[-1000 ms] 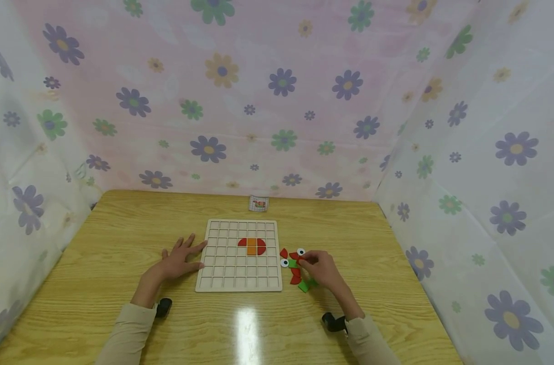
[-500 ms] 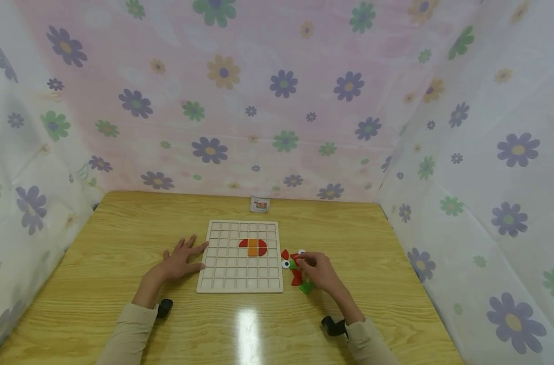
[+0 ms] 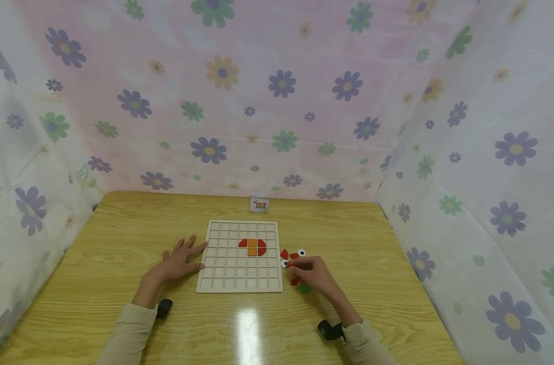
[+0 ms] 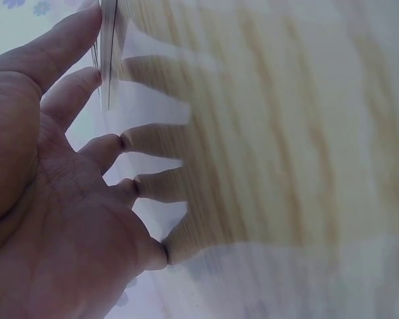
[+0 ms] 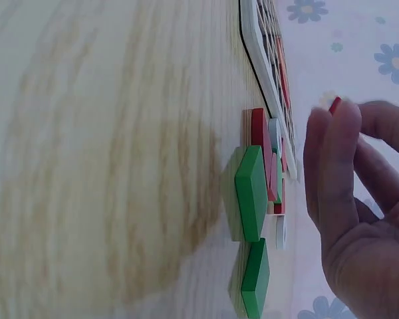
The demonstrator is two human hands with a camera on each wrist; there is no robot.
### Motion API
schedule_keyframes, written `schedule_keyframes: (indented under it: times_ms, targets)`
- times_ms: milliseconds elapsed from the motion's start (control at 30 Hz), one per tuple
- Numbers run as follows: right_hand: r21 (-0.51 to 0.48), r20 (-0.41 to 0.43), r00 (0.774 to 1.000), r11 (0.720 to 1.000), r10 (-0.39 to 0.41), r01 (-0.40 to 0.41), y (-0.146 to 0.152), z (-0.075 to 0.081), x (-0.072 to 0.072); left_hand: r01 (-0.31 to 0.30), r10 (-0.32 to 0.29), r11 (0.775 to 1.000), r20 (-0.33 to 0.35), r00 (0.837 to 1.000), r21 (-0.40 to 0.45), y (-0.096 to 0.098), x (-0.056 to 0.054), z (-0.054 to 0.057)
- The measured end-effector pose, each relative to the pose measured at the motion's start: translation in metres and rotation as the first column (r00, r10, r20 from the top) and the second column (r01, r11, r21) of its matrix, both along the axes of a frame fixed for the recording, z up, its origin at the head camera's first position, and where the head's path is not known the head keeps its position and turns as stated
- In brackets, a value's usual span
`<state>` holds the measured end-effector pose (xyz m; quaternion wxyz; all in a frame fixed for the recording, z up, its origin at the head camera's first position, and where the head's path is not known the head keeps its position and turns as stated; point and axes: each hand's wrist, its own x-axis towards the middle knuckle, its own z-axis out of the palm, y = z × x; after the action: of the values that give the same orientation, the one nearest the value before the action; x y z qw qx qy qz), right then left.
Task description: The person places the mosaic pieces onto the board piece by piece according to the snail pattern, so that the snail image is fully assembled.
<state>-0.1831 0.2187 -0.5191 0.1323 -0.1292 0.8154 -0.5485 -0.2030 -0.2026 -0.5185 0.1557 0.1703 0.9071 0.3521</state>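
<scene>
A pale wooden grid board (image 3: 222, 258) lies on the table, with two red pieces (image 3: 261, 247) on either side of an orange piece (image 3: 252, 247) set in its cells. My left hand (image 3: 178, 261) has its fingers spread, thumb and fingertips touching the board's left edge. To the right of the board, my right hand (image 3: 315, 272) pinches a small red piece (image 5: 335, 104) between thumb and fingers, raised off the table. Under and around that hand lie loose red pieces (image 3: 284, 254), green pieces (image 5: 252, 193) and round eye pieces (image 3: 301, 252); the hand partly hides them in the head view.
Behind the board lies a small picture card (image 3: 259, 204) showing a coloured figure on a grid. The wooden table (image 3: 144, 218) is enclosed by flower-printed cloth walls (image 3: 267, 111). A black wrist camera (image 3: 330, 330) sits at the right sleeve.
My right hand has shifted left toward the board with the red piece between its fingertips, over the loose pieces. The left hand stays at the board's edge.
</scene>
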Motion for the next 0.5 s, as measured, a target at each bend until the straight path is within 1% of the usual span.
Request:
schedule_keyframes:
  times_ms: [133, 367, 500]
  targets:
    - [-0.034, 0.033, 0.999, 0.999, 0.034, -0.032, -0.0025, -0.0017, 0.0006, 0.001, -0.001, 1.0, -0.002, 1.0, -0.001, 0.0003, 0.0, 0.0008]
    - [-0.013, 0.059, 0.996, 0.998, 0.064, -0.064, -0.006, -0.0043, 0.0018, -0.001, 0.001, 1.0, 0.0, 1.0, 0.011, -0.0011, -0.0003, 0.0006]
    - [-0.014, 0.043, 0.996, 0.997, 0.075, -0.075, -0.0075, -0.0045, 0.0027, -0.002, 0.002, 1.0, 0.003, 1.0, 0.01, -0.0003, -0.001, -0.0011]
